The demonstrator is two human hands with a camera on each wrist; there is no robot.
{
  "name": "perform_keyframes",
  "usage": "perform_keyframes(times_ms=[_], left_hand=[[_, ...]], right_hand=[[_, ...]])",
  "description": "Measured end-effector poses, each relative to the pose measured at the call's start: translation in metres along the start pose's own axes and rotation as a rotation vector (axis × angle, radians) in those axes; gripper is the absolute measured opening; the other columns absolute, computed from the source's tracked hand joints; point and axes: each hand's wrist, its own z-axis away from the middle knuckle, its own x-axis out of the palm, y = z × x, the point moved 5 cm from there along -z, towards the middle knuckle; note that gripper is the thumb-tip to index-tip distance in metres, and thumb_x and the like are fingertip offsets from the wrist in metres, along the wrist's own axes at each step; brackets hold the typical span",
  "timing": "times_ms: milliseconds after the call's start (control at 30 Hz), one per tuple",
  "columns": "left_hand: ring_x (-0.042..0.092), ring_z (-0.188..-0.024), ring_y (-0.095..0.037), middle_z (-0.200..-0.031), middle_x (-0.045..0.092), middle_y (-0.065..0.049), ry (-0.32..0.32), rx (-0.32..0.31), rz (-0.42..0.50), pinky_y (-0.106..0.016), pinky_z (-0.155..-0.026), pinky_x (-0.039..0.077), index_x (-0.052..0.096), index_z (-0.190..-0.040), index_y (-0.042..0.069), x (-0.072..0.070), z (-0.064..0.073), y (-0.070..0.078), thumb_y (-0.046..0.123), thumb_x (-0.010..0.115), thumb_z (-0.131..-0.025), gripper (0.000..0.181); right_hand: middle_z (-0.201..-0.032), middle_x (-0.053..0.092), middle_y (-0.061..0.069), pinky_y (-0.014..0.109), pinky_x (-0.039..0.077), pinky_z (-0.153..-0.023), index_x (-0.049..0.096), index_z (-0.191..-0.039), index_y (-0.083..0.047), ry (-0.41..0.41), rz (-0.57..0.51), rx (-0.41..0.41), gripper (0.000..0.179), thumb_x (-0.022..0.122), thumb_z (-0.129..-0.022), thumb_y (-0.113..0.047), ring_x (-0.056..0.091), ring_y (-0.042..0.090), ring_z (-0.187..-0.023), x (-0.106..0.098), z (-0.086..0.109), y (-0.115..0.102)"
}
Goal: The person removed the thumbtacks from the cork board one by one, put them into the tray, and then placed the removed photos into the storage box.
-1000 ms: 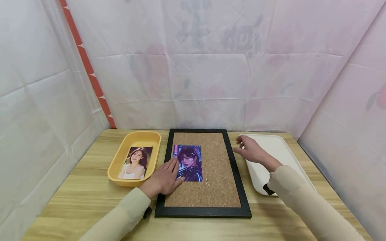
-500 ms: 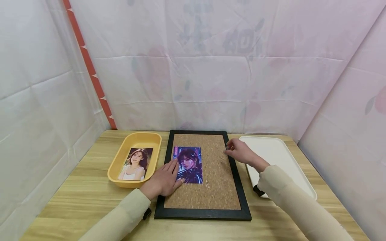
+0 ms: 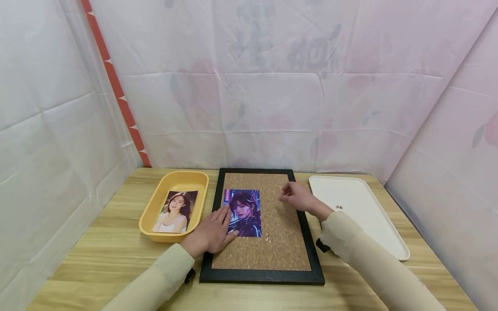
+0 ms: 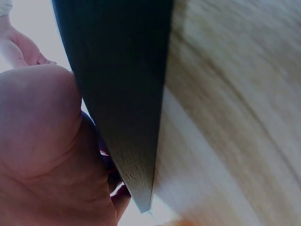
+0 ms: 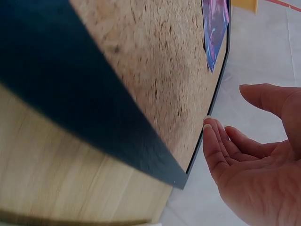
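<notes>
My left hand (image 3: 212, 229) lies flat with extended fingers on a cork board (image 3: 237, 259), its fingertips over the left edge of a purple-and-blue illustrated picture card (image 3: 245, 214). In the left wrist view, its palm (image 4: 42, 141) sits beside the board's black frame (image 4: 122, 94). Above the right part of the cork is my right hand (image 3: 297, 196), to the right of the card. The right wrist view shows its fingers (image 5: 216, 150) half curled and its thumb apart from them, with nothing visible in between. Several tiny whitish bits (image 3: 267, 237) lie on the cork near the card's lower right corner.
A yellow tray (image 3: 145, 216) with a portrait photo (image 3: 177, 211) in it stands left of the board. At right is a white tray (image 3: 369, 216) with small dark bits (image 3: 339, 207) on it. White cloth walls (image 3: 268, 103) enclose the wooden table (image 3: 97, 250).
My right hand has moved left from the white tray's edge to over the cork, its fingers drawing closer together in the head view. The left hand stays on the card's edge.
</notes>
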Motion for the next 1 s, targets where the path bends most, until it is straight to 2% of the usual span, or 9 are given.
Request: perform_keyframes(times_ms=[233, 433, 600, 733, 900, 933, 1000], left_hand=[[0.012, -0.158, -0.032, -0.17, 0.013, -0.017, -0.014, -0.012, 0.007, -0.045, -0.127, 0.016, 0.023, -0.161, 0.0, -0.006, 0.004, 0.003, 0.052, 0.035, -0.109, 0.075], [0.012, -0.158, -0.032, -0.171, 0.013, -0.017, -0.005, -0.012, -0.015, -0.045, -0.127, 0.016, 0.022, -0.162, 0.0, -0.002, 0.002, 0.002, 0.053, 0.034, -0.109, 0.075], [0.013, -0.157, -0.032, -0.17, 0.015, -0.017, -0.012, -0.01, 0.003, -0.045, -0.127, 0.017, 0.024, -0.161, 0.0, -0.005, 0.003, 0.002, 0.052, 0.036, -0.109, 0.075], [0.011, -0.158, -0.032, -0.171, 0.012, -0.017, -0.01, -0.017, -0.018, -0.045, -0.127, 0.016, 0.021, -0.162, 0.001, 0.0, 0.001, 0.0, 0.054, 0.033, -0.109, 0.076], [0.011, -0.158, -0.031, -0.171, 0.012, -0.016, -0.003, -0.015, -0.026, -0.045, -0.127, 0.015, 0.021, -0.162, 0.002, 0.003, -0.002, -0.001, 0.055, 0.032, -0.109, 0.077], [0.01, -0.158, -0.031, -0.171, 0.011, -0.016, -0.006, -0.015, -0.027, -0.044, -0.127, 0.015, 0.02, -0.163, 0.002, 0.004, -0.003, -0.001, 0.056, 0.031, -0.109, 0.077], [0.011, -0.158, -0.031, -0.171, 0.012, -0.016, -0.004, -0.014, -0.022, -0.044, -0.127, 0.015, 0.021, -0.162, 0.002, 0.004, -0.002, -0.002, 0.056, 0.031, -0.109, 0.077]], right_hand=[[-0.108, 0.067, 0.02, 0.042, 0.057, -0.085, 0.062, -0.119, 0.014, -0.017, 0.031, 0.045, 0.033, 0.066, -0.096, -0.009, 0.064, 0.029, -0.098, 0.012, -0.008, -0.004], [-0.108, 0.068, 0.022, 0.041, 0.058, -0.084, 0.062, -0.118, 0.015, -0.04, 0.034, 0.025, 0.033, 0.065, -0.096, -0.008, 0.066, 0.028, -0.097, 0.022, -0.014, -0.011], [-0.106, 0.069, 0.021, 0.038, 0.058, -0.08, 0.063, -0.118, 0.016, -0.049, -0.021, 0.022, 0.031, 0.065, -0.095, -0.006, 0.065, 0.025, -0.093, 0.03, -0.019, -0.014], [-0.105, 0.07, 0.018, 0.032, 0.056, -0.077, 0.065, -0.118, 0.014, -0.057, -0.057, 0.026, 0.031, 0.066, -0.095, -0.007, 0.064, 0.02, -0.091, 0.037, -0.024, -0.016], [-0.091, 0.066, 0.008, 0.027, 0.049, -0.067, 0.07, -0.105, 0.005, -0.084, -0.098, 0.051, 0.017, 0.066, -0.097, -0.009, 0.056, 0.015, -0.079, 0.044, -0.028, -0.015], [-0.085, 0.063, 0.005, 0.027, 0.046, -0.063, 0.07, -0.097, 0.003, -0.085, -0.097, 0.049, 0.013, 0.066, -0.097, -0.009, 0.053, 0.014, -0.074, 0.044, -0.028, -0.016], [-0.073, 0.056, 0.0, 0.026, 0.039, -0.058, 0.065, -0.081, -0.004, -0.092, -0.1, 0.041, 0.017, 0.066, -0.097, -0.009, 0.046, 0.012, -0.065, 0.045, -0.029, -0.018]])
